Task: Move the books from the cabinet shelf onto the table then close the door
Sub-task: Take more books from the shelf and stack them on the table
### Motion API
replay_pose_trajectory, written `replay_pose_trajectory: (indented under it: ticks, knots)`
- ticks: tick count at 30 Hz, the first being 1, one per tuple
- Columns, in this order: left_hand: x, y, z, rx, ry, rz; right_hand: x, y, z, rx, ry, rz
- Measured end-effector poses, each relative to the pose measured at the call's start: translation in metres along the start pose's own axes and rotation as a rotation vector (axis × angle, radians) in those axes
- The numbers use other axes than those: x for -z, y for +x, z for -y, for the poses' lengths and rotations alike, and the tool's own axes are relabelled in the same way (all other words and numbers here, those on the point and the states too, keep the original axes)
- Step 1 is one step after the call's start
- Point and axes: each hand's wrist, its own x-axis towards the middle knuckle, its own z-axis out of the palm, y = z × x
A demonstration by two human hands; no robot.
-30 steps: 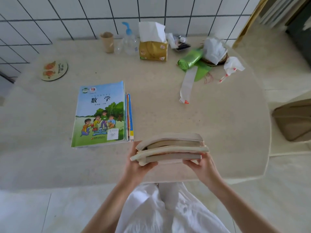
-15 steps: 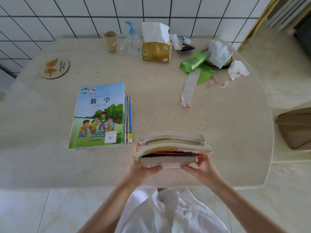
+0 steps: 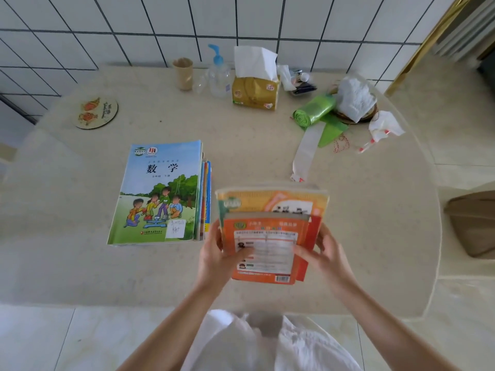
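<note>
Orange books (image 3: 267,236) gripped by left hand (image 3: 214,259) & right hand (image 3: 325,254), math-book stack (image 3: 160,194) just beside.

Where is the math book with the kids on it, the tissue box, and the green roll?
math book (image 3: 158,191), head view, middle of its cover.
tissue box (image 3: 254,93), head view, its yellow front.
green roll (image 3: 314,111), head view, its side.

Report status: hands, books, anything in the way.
Left hand and right hand both grip the orange book stack over the table. Math textbook pile lies just left. Landing spot unobstructed.
</note>
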Motion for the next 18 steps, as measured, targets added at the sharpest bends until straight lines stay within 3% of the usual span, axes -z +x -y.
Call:
replay_pose_trajectory:
  ticks: [3, 8, 18]
  knots:
    - [-0.011, 0.02, -0.024, 0.161, -0.12, -0.028, 0.0, 0.031, 0.014, -0.057, 0.024, -0.019]
    - [-0.024, 0.062, -0.04, 0.376, -0.062, -0.09, -0.009, 0.093, 0.01, -0.257, 0.008, -0.047]
    - [-0.029, 0.115, -0.042, 0.51, -0.019, -0.174, -0.029, 0.151, 0.01, -0.433, -0.062, 0.028]
